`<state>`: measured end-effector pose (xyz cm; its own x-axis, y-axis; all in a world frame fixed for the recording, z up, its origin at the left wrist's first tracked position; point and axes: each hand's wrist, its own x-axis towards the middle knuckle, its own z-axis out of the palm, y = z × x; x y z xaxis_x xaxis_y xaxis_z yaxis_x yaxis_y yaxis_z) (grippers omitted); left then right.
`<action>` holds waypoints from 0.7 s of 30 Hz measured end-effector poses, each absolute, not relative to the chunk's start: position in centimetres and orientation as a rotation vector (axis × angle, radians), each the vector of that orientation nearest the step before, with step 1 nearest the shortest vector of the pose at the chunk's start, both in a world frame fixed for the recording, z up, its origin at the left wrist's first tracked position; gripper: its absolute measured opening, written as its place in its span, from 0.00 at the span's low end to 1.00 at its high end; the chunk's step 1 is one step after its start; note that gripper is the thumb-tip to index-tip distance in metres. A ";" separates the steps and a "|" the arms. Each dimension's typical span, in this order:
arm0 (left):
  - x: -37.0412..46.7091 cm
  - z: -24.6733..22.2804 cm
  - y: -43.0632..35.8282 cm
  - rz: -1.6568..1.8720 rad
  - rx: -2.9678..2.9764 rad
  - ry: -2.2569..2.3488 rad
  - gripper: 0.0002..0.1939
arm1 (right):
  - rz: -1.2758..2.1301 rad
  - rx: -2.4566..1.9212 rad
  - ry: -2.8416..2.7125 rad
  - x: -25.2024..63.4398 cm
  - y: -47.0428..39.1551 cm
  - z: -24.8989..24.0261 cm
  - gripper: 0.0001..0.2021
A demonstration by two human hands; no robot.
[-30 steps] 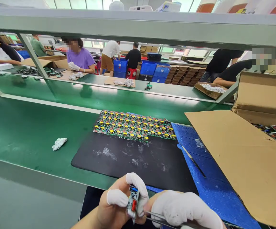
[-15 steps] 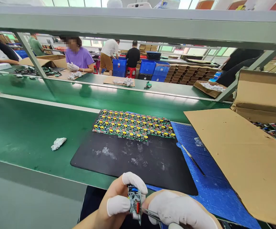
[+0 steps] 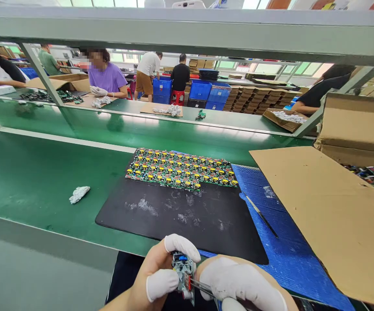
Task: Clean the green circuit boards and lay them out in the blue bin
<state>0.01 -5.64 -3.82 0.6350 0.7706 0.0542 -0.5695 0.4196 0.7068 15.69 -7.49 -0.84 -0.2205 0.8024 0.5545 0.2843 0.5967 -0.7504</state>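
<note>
My left hand (image 3: pixel 164 272), with white finger cots on its thumb and finger, pinches a small circuit board (image 3: pixel 183 274) near the bottom edge of the view. Blue and red parts show on that board. In my right hand (image 3: pixel 241 280), also wearing white finger cots, is a pair of metal tweezers (image 3: pixel 202 287). Their tips reach the red part of the board; whether they grip it I cannot tell. Beyond both hands lies a black mat (image 3: pixel 174 216), and rows of circuit boards with yellow parts (image 3: pixel 180 169) cover its far side.
A crumpled white piece (image 3: pixel 79 195) lies left on the green bench (image 3: pixel 44 172). To the right are a thin stick-like tool (image 3: pixel 262 216), blue sheeting (image 3: pixel 280 250) and a cardboard box (image 3: pixel 329 207) holding parts. A shelf beam (image 3: pixel 187 36) crosses above. Co-workers sit and stand beyond.
The tweezer tips have moved left onto the red part, and the board has turned slightly in my left hand. At the far right, a co-worker's arm has shifted toward the box of white pieces.
</note>
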 end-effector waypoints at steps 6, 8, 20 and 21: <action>0.0 -3.7 -6.0 0.896 0.785 0.387 0.15 | 0.447 -0.667 -1.799 15.6 -6.7 1.1 0.11; 0.0 -3.6 -6.3 0.879 0.753 0.409 0.16 | 0.509 -0.689 -1.804 15.7 -6.9 1.7 0.10; -0.2 -3.3 -5.9 0.898 0.703 0.435 0.15 | 0.898 -0.895 -1.516 15.3 -6.8 1.6 0.17; -0.2 -3.3 -5.9 0.894 0.689 0.429 0.15 | 0.889 -0.877 -1.541 15.2 -6.8 1.6 0.17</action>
<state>-0.18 -5.89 -3.29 0.5651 0.8229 -0.0600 -0.5612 0.4367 0.7031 15.23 -6.80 1.60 -0.1268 0.8919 0.4340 0.0706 0.4446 -0.8930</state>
